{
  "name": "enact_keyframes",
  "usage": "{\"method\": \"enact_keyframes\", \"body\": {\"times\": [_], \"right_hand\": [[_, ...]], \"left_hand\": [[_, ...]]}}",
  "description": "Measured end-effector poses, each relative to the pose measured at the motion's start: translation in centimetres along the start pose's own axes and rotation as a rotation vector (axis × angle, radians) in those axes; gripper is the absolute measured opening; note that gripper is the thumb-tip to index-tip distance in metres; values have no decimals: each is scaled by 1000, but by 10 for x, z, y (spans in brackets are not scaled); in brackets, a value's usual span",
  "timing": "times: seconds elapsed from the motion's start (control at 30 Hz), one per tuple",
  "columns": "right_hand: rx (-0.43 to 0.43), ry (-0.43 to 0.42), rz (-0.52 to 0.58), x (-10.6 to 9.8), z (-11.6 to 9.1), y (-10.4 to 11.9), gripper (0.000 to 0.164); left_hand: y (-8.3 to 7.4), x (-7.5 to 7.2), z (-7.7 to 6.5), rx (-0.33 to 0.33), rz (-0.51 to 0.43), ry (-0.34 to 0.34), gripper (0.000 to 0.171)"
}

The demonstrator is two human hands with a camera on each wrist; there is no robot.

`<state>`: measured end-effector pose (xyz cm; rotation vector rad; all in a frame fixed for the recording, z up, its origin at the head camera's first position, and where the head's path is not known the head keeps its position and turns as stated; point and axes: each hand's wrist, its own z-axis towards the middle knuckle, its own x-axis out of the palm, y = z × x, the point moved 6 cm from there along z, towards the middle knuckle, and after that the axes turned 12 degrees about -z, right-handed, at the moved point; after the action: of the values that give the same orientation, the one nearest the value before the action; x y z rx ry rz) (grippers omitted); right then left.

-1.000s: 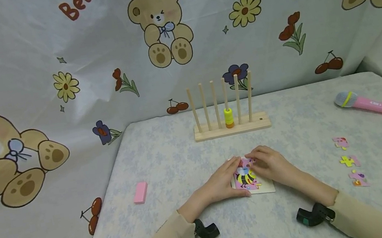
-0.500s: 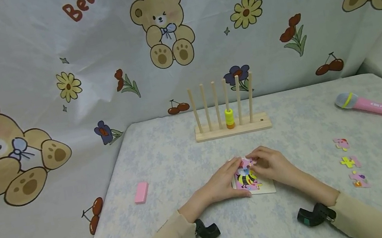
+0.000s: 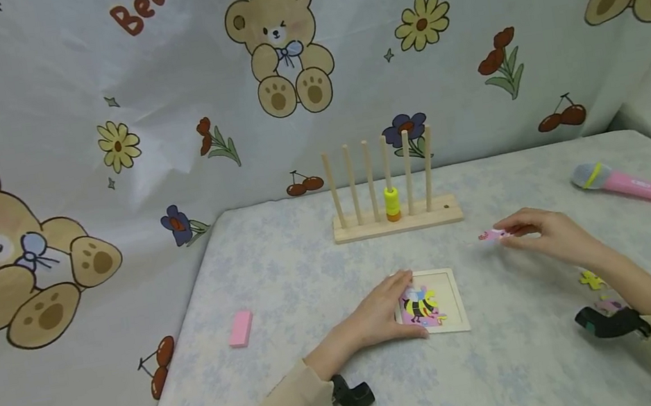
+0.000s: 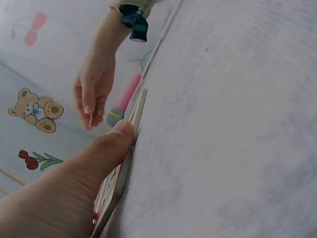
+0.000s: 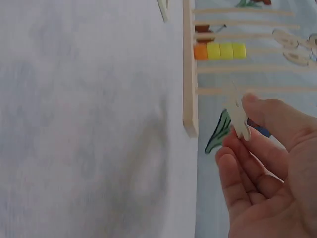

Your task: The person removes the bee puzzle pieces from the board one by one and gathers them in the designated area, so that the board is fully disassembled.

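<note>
A square wooden puzzle board with a bee picture lies on the table. Pink bee pieces fill its left part; its right side and top show bare wood. My left hand holds the board by its left side, the thumb on the near rim and the fingers at the far edge. Up and to the right of the board, my right hand pinches a pink puzzle piece between thumb and fingers, raised over the table. Its pale back faces the right wrist view.
A yellow piece and a purple-marked piece lie by the right forearm, which partly covers them. Behind stands a wooden peg rack with yellow and orange beads. A pink microphone lies right, a pink block left.
My right hand has lifted the pink puzzle piece off the board's top and carried it right and away, baring wood there. My left hand has stayed on the board.
</note>
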<state>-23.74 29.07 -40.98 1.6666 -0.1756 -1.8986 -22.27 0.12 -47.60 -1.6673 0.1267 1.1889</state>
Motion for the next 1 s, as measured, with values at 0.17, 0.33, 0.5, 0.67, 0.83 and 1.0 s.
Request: {"method": "enact_keyframes", "body": {"times": [0.17, 0.33, 0.5, 0.67, 0.83, 1.0], "right_hand": [[67, 62, -47, -16, -9, -38, 32], [87, 84, -141, -20, -18, -56, 33], [25, 49, -254, -21, -21, -62, 28], [-115, -30, -293, -18, -22, -62, 23], [-191, -76, -273, -15, -23, -61, 24], [32, -22, -192, -22, -19, -58, 36]], "left_hand": [[-1, -3, 0, 5, 1, -1, 103], [-3, -4, -1, 5, -16, 2, 103], [-3, -3, -3, -9, -27, 7, 103], [-2, -2, -3, -8, -27, 6, 103], [-3, -1, -2, 3, -29, 13, 103], [-2, -1, 0, 5, 5, 8, 103]]}}
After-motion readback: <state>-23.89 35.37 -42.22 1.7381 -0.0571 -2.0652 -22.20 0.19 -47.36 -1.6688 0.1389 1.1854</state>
